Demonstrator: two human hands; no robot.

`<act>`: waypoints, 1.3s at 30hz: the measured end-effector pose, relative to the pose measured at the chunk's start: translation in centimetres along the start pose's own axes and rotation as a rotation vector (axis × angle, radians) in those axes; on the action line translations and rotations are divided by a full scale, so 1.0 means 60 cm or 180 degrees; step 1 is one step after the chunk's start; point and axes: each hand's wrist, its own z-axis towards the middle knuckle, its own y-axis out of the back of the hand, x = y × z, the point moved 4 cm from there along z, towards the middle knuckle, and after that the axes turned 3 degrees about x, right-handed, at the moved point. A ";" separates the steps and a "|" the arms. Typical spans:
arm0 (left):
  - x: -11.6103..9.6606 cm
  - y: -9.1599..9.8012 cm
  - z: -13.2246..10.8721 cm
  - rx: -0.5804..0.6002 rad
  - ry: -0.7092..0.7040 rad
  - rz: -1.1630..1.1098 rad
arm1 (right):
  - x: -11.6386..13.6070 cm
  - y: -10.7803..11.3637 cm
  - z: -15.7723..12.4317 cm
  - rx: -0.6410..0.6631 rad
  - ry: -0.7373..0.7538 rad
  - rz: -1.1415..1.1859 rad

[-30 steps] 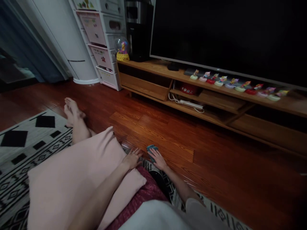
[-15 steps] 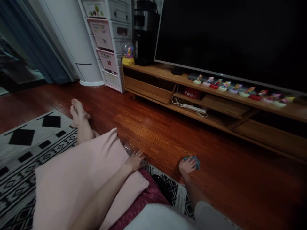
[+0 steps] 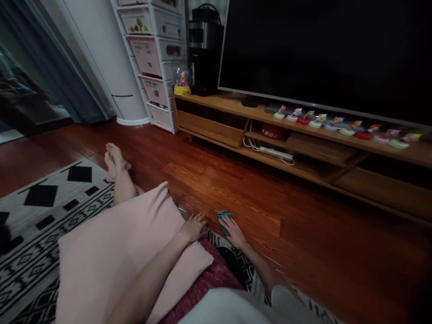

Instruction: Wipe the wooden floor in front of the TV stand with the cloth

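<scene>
My right hand (image 3: 233, 230) presses a small blue-green cloth (image 3: 224, 216) down on the wooden floor (image 3: 249, 209), its fingers laid over the fabric. Close by on the left, my left hand (image 3: 195, 226) rests palm down at the edge of a pink pillow (image 3: 118, 252), fingers stretched out and nothing seen in them. The pillow lies across my lap and legs. A small shiny thing beside the left hand is mostly hidden, and I cannot make out what it is.
Bare feet (image 3: 116, 162) stick out past the pillow beside a patterned rug (image 3: 60, 225). A low wooden TV stand (image 3: 209, 128) carries a television (image 3: 320, 54) and a row of small figurines (image 3: 317, 120). Drawers (image 3: 153, 90) stand at its left. A black rounded object (image 3: 229, 258) sits near my hip.
My right hand has slid the cloth leftward over the floor, closer to my left hand. The left hand stays on the pillow's edge. The view has shifted slightly.
</scene>
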 end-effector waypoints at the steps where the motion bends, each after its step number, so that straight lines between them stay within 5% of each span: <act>1: 0.002 -0.003 0.002 -0.0017 -0.0015 -0.0003 | -0.038 0.003 -0.042 -0.0171 -0.0207 -0.0058; 4: 0.005 -0.008 0.006 -0.0055 -0.0090 -0.0050 | -0.150 0.021 -0.167 -0.0828 -0.1201 -0.0223; 7: 0.005 -0.008 0.005 -0.0060 -0.0120 -0.0097 | -0.220 0.041 -0.250 -0.1486 -0.2577 -0.0157; 9: 0.003 -0.005 0.004 -0.0035 -0.0098 -0.0084 | -0.229 0.050 -0.258 -0.1903 -0.3419 -0.0024; 12: 0.001 -0.003 0.003 0.0025 -0.0043 0.0004 | -0.206 0.056 -0.197 -0.2319 -0.4065 0.0119; 16: -0.001 -0.001 0.004 0.0007 -0.0085 0.0020 | -0.137 0.051 -0.048 -0.2112 -0.3542 0.0160; 20: -0.005 -0.001 0.000 -0.0043 -0.0074 -0.0008 | -0.018 0.022 0.072 -0.0985 -0.1941 0.0058; 24: -0.010 0.000 -0.010 -0.0241 -0.0129 0.0131 | 0.078 -0.003 0.108 -0.0105 -0.0195 -0.0010; 27: -0.013 0.000 -0.019 -0.0384 -0.0230 0.0181 | 0.065 0.004 0.106 0.0252 0.0382 -0.0044; 31: -0.016 0.000 -0.021 -0.0487 -0.0213 0.0160 | -0.041 0.037 0.098 -0.0035 0.0037 -0.0223; 35: -0.022 0.000 -0.016 -0.0354 -0.0156 0.0052 | -0.150 0.076 0.090 -0.0822 -0.1209 -0.0332; 39: -0.027 0.004 -0.015 -0.0403 -0.0189 -0.0083 | -0.196 0.110 0.133 -0.1208 -0.2516 -0.0196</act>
